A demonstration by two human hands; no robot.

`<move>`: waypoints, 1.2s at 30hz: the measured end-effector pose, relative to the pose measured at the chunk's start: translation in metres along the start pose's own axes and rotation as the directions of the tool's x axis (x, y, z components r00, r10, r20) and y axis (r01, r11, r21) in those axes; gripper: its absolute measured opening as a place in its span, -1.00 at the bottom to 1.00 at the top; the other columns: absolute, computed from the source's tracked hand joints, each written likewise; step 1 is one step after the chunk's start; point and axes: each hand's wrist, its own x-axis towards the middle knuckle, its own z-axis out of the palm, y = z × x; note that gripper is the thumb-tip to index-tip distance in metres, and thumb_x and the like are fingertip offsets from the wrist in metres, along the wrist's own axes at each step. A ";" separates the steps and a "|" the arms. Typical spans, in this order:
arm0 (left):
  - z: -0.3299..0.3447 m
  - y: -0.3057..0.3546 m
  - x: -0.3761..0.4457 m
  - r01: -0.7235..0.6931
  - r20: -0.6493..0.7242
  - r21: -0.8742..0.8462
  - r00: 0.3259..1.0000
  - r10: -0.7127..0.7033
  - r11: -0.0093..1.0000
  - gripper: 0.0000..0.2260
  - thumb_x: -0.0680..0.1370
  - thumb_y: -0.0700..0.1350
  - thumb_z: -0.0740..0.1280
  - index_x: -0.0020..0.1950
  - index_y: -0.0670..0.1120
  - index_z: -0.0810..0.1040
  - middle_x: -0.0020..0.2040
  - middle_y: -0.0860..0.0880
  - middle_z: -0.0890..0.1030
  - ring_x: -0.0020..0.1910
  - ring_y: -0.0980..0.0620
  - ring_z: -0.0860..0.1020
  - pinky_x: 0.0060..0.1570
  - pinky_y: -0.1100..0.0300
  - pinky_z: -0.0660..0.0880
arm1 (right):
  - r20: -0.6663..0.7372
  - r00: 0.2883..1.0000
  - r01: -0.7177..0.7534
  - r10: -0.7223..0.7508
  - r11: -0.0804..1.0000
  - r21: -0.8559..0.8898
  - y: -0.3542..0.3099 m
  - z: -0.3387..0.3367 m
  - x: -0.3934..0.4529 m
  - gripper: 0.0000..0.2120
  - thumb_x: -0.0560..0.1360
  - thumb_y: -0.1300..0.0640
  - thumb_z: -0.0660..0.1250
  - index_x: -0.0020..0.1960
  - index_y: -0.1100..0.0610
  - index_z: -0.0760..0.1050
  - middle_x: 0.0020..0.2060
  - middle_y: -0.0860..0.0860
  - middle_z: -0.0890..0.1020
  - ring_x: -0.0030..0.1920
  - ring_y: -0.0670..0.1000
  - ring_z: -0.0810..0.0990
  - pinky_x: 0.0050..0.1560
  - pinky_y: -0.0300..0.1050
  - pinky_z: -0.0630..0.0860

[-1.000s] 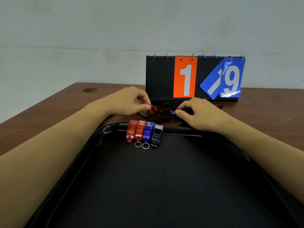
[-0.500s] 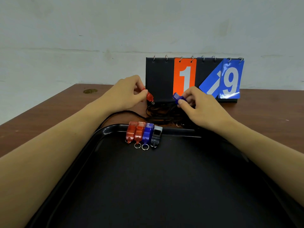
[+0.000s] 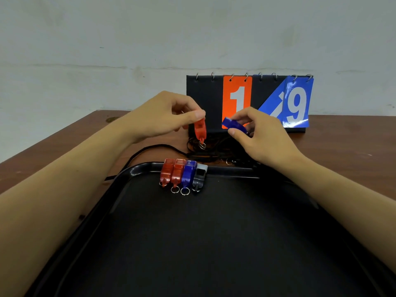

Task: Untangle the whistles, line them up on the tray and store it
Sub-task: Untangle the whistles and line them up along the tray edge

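Left hand (image 3: 169,116) pinching a red whistle (image 3: 200,130) above the table (image 3: 53,151) — ring hanging down, black cords (image 3: 205,150) trailing below. Right hand (image 3: 257,133) gripping a blue whistle (image 3: 233,125) between thumb and fingers, just beside the red one, in front of a flip scoreboard (image 3: 248,101). Nearer, on the black tray's (image 3: 137,170) far rim — four whistles in a row (image 3: 184,174): red, red, blue, grey.

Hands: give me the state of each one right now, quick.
Left hand: pinches a red whistle, lifted above the cords.
Right hand: pinches a blue whistle, lifted as well.
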 end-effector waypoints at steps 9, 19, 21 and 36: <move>0.010 0.032 -0.008 -0.058 0.362 -0.074 0.928 0.081 0.996 -0.84 0.54 0.00 0.47 0.04 -0.04 0.74 -0.07 -0.01 0.77 -0.02 0.04 0.73 0.13 0.21 0.60 | -0.010 1.000 -0.004 0.005 1.000 0.024 0.000 0.000 -0.002 -0.68 0.51 -0.03 0.49 0.21 -0.01 0.52 0.00 -0.15 0.62 -0.14 -0.18 0.61 -0.16 -0.42 0.45; 0.026 0.028 -0.007 -0.024 0.457 0.022 0.890 0.011 0.999 -0.77 0.50 0.12 0.44 0.02 0.01 0.73 -0.07 0.06 0.76 -0.03 0.13 0.72 0.13 0.26 0.56 | 0.015 1.000 0.007 -0.007 1.000 -0.020 0.002 0.002 -0.001 -0.69 0.50 -0.07 0.48 0.19 -0.02 0.53 -0.09 -0.19 0.59 -0.19 -0.20 0.60 -0.20 -0.46 0.44; 0.026 0.024 -0.007 -0.005 0.460 0.035 0.888 -0.012 0.999 -0.82 0.53 0.09 0.45 0.02 0.03 0.73 -0.07 0.09 0.76 -0.04 0.15 0.71 0.13 0.21 0.55 | 0.026 1.000 0.010 -0.009 1.000 -0.023 0.003 0.002 -0.001 -0.68 0.51 -0.08 0.48 0.19 -0.02 0.52 -0.09 -0.20 0.58 -0.18 -0.19 0.60 -0.20 -0.45 0.44; 0.032 0.012 -0.005 0.001 0.446 0.070 0.895 -0.032 0.998 -0.87 0.57 -0.01 0.46 0.04 -0.02 0.74 -0.09 0.11 0.74 -0.12 0.25 0.67 -0.03 0.43 0.51 | 0.052 0.999 0.015 -0.014 1.000 -0.026 0.005 0.002 0.001 -0.68 0.52 -0.06 0.46 0.23 -0.03 0.51 -0.10 -0.21 0.59 -0.18 -0.18 0.61 -0.19 -0.44 0.44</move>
